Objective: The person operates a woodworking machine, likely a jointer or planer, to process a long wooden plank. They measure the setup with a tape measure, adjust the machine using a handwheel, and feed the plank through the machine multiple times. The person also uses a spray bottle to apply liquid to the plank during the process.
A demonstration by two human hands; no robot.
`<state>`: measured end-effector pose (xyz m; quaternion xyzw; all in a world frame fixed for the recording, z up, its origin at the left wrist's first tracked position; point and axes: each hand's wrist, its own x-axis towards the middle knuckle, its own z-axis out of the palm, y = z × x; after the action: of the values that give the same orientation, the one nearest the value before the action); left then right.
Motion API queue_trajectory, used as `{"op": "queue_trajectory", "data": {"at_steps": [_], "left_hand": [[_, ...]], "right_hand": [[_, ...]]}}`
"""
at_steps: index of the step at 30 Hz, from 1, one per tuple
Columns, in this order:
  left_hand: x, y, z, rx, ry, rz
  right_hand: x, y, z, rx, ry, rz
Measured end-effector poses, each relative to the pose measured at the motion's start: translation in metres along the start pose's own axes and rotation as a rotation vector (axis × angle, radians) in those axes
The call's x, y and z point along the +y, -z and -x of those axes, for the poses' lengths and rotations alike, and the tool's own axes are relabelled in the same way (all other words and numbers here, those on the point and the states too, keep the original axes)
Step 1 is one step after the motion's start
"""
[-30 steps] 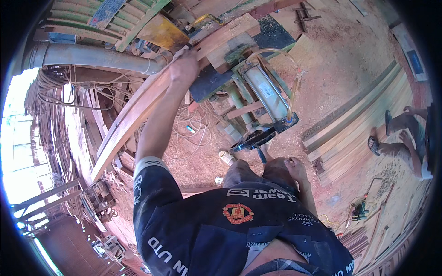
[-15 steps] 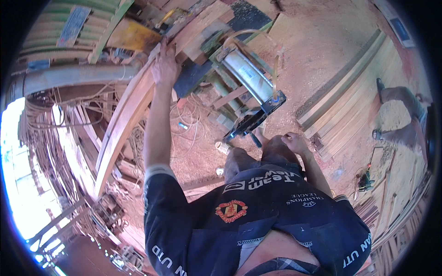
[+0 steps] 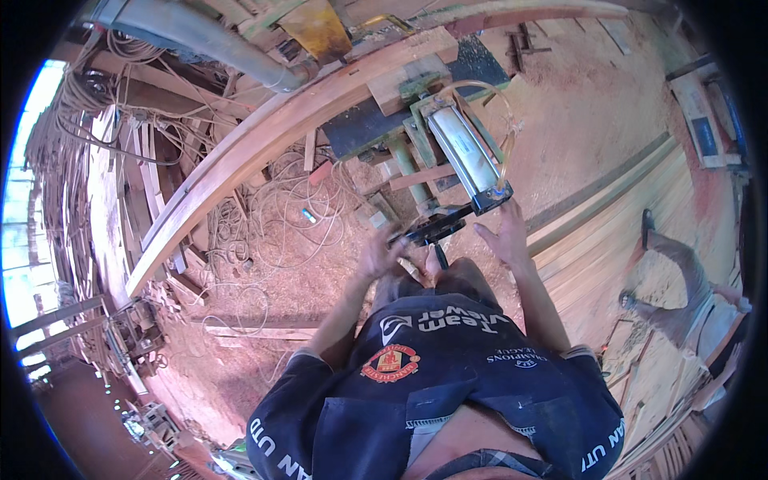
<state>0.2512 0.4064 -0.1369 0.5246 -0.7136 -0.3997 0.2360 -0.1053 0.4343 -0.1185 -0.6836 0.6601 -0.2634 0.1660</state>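
A black handwheel (image 3: 438, 227) with a dark handle stands in front of my knees, at the near end of a machine. My left hand (image 3: 379, 254) is at the wheel's left rim, its fingers curled round the edge. My right hand (image 3: 506, 237) is open, thumb and fingers spread, beside the near end of a silver air cylinder (image 3: 464, 146). Beyond the wheel, a long curved wooden beam (image 3: 232, 160) lies across the machine's dark table (image 3: 352, 132). Neither hand touches the beam.
A grey duct pipe (image 3: 200, 36) runs at the upper left above tangled hoses. Cords (image 3: 292, 212) and sawdust cover the floor. Stacked planks (image 3: 616, 204) lie on the right, where another person (image 3: 692, 296) is partly visible. Offcuts (image 3: 92, 184) are piled at the far left.
My left hand has left the beam and come back to the handwheel. My right hand has risen from my knee toward the cylinder's end. The view has shifted.
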Motion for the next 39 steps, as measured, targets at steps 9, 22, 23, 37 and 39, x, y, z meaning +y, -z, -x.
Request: {"op": "queue_trajectory", "data": {"at_steps": [9, 22, 23, 37, 39], "left_hand": [[-0.001, -0.022, -0.016, -0.089, 0.051, -0.01], [0.021, -0.028, -0.027, -0.151, 0.127, -0.213], [0.026, -0.029, -0.028, -0.159, 0.168, -0.251], [0.039, -0.03, -0.036, -0.031, 0.081, -0.274], [0.033, -0.035, -0.035, -0.019, 0.074, -0.263]], "right_hand": [[-0.019, -0.048, -0.077, -0.559, 0.32, -0.153], [-0.007, -0.098, -0.071, -0.264, 0.513, -0.463], [-0.006, -0.097, -0.071, -0.268, 0.5, -0.498], [0.014, -0.081, -0.074, -0.426, 0.42, -0.355], [0.017, -0.083, -0.073, -0.461, 0.411, -0.32]]}}
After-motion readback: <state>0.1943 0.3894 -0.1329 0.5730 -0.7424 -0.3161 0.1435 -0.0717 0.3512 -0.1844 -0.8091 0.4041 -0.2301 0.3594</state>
